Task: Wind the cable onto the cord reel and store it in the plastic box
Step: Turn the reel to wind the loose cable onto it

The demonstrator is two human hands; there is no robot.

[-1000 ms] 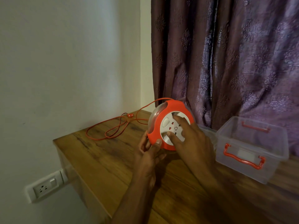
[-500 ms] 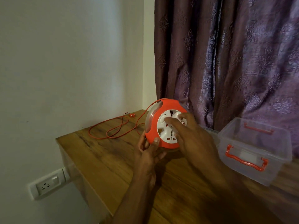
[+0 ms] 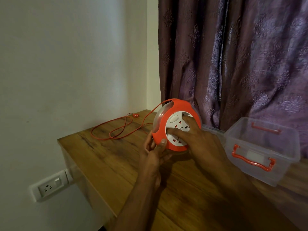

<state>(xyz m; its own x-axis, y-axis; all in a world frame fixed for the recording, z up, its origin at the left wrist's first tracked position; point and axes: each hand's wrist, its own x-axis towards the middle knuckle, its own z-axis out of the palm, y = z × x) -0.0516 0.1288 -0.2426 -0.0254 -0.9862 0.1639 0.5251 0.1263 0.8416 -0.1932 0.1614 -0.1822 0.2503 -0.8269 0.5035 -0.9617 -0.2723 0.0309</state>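
Observation:
An orange cord reel (image 3: pixel 180 106) with a white socket face stands tilted on the wooden table (image 3: pixel 116 157). My left hand (image 3: pixel 154 151) grips its lower left rim, thumb on the orange edge. My right hand (image 3: pixel 198 139) lies on the white dial, fingers pressed into it. A thin orange cable (image 3: pixel 116 130) leaves the reel's top and lies in loose loops on the table's far left, ending at an orange plug (image 3: pixel 135 115). The clear plastic box (image 3: pixel 261 152) with orange handles sits open to the right of the reel.
A white wall runs along the left, with a wall socket (image 3: pixel 50 186) below the table edge. A purple patterned curtain (image 3: pixel 233 55) hangs right behind the reel and box. The table's left edge is close to the cable loops.
My right hand's fingers have shifted around the white dial, which has turned. The cable loops look slightly shorter. My left hand keeps its grip on the rim.

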